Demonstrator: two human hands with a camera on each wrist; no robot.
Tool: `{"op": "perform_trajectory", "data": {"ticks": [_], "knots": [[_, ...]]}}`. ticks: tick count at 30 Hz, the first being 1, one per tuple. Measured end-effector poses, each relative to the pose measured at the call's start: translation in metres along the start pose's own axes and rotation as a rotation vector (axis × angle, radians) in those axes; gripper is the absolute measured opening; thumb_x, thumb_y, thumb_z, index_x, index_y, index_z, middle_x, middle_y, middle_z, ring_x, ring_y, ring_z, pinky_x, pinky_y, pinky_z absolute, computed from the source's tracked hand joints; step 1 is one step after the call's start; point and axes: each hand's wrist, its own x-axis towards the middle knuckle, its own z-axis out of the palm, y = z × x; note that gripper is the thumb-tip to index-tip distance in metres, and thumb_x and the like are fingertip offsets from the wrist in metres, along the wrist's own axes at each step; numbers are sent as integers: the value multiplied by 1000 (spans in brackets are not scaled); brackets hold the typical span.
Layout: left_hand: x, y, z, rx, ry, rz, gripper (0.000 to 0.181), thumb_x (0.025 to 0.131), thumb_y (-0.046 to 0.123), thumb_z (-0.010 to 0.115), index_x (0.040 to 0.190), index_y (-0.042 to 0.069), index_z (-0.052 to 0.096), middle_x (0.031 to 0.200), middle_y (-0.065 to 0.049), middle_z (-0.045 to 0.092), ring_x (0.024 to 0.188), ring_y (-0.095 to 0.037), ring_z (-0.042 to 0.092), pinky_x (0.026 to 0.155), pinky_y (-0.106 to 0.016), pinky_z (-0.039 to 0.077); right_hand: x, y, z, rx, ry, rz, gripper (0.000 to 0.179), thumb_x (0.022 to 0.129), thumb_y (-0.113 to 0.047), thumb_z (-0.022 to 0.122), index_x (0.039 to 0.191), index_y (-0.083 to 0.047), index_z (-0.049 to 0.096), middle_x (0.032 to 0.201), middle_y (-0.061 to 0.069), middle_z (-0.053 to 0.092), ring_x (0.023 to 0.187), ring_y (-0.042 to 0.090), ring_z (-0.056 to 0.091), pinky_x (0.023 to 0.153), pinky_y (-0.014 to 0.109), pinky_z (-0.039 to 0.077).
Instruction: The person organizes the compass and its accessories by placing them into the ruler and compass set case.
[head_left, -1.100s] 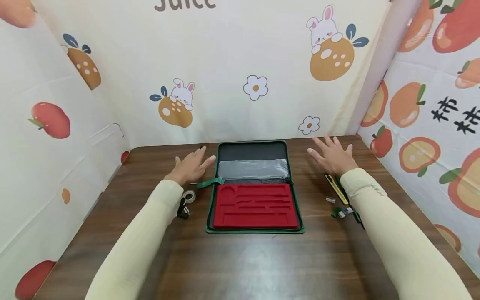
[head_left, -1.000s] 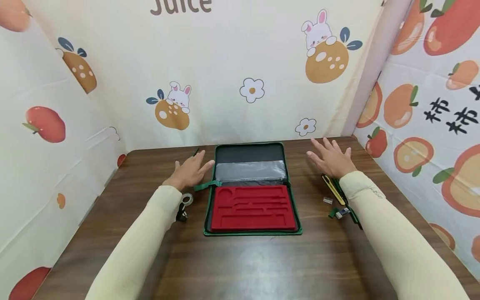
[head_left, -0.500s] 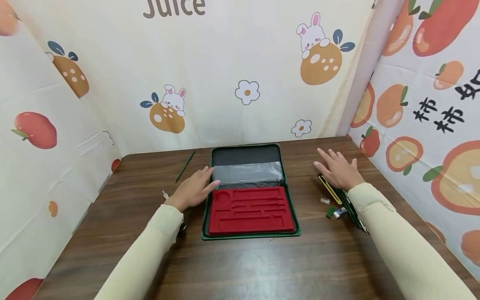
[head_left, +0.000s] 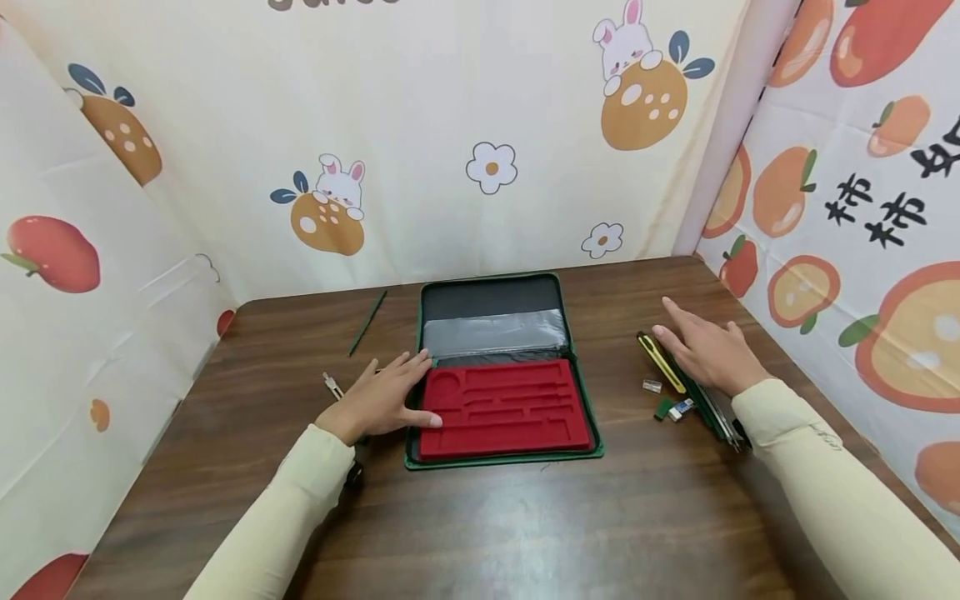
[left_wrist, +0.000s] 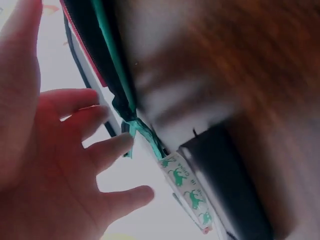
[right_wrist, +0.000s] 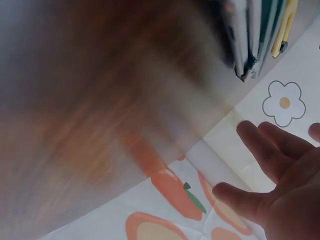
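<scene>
An opened zip case with a green edge (head_left: pixel 596 454) lies on the table. Its near half holds a red moulded insert (head_left: pixel 517 433), its far half a clear pocket (head_left: pixel 495 332). My left hand (head_left: pixel 378 400) is spread at the case's left edge, thumb over the insert, holding nothing. In the left wrist view, a tape roll (left_wrist: pixel 187 190) with green print and a dark block-shaped thing (left_wrist: pixel 225 180) are beyond the fingers. My right hand (head_left: pixel 705 350), fingers extended and holding nothing, is above a yellow utility knife (head_left: pixel 660 362) and dark green slim tools (head_left: pixel 708 408), partly hidden by it.
Left of the case lie a green pencil (head_left: pixel 367 323) and a slim metal-tipped tool (head_left: pixel 332 385). On the right are a small sharpener (head_left: pixel 652 386), a green block (head_left: pixel 663 408) and an eraser (head_left: pixel 681 409). Printed cloth walls (head_left: pixel 420 200) enclose the table's back and sides.
My left hand has come nearer and to the case's left edge, uncovering the green pencil and covering the tape roll. My right hand has moved right and slightly nearer.
</scene>
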Motion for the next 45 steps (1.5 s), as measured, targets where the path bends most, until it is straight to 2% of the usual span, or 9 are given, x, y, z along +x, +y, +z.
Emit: {"op": "perform_trajectory", "data": {"ticks": [4,8,12,18,22,24,29,35,45], "knots": [[-1,1,-6,0,-27,-17,105,81,72,67,159,12,31,166,-6,20,150,-37,19,115,-67,8,1,1,-2,-50,12,-37,69,108,-50,31,159,-4,25,149,31,41,133,50,43,103,74,26],[-2,4,-12,23,-27,-26,104,81,70,68,159,12,32,166,-7,20,150,-39,19,115,-67,8,2,-1,-4,-82,31,-71,64,108,-46,35,147,3,46,136,32,54,122,50,53,94,69,40],[-3,8,-12,33,-28,-36,103,81,70,69,158,13,33,165,-8,21,149,-40,19,114,-68,9,2,-2,0,-80,15,-67,55,105,-43,50,128,5,63,116,28,62,106,46,59,86,67,45],[0,15,-2,39,-69,-43,102,82,71,67,159,15,31,166,-6,20,149,-40,19,115,-67,11,1,3,12,-88,-8,-59,37,99,-34,61,102,0,74,94,15,63,89,34,61,74,59,51],[2,19,-1,49,-77,-52,102,81,72,67,159,18,31,166,-3,21,150,-38,19,116,-65,12,4,5,15,-106,-6,-62,31,97,-33,63,88,-5,74,85,11,61,81,30,60,71,56,50],[2,20,-1,52,-78,-58,102,80,71,68,159,18,32,166,-2,21,150,-37,18,116,-64,12,6,6,15,-114,-11,-77,30,96,-32,63,86,-5,73,80,10,60,76,28,59,69,53,50],[2,21,0,59,-75,-62,102,81,72,66,160,18,30,166,-1,19,151,-36,14,117,-63,12,13,2,17,-110,-30,-118,27,95,-31,67,76,-12,73,66,1,54,62,18,52,57,42,45],[1,20,1,57,-58,-46,101,82,72,66,159,17,31,166,1,21,151,-38,13,116,-65,12,18,-4,18,-98,-41,-126,37,93,-27,70,58,-19,59,55,-4,46,51,14,44,48,32,36],[5,24,6,53,-40,-58,102,82,72,66,159,15,31,165,-1,22,151,-39,14,117,-63,12,21,-8,18,-74,-62,-69,47,95,-25,65,52,-19,49,49,-4,41,45,15,42,43,32,32]]}}
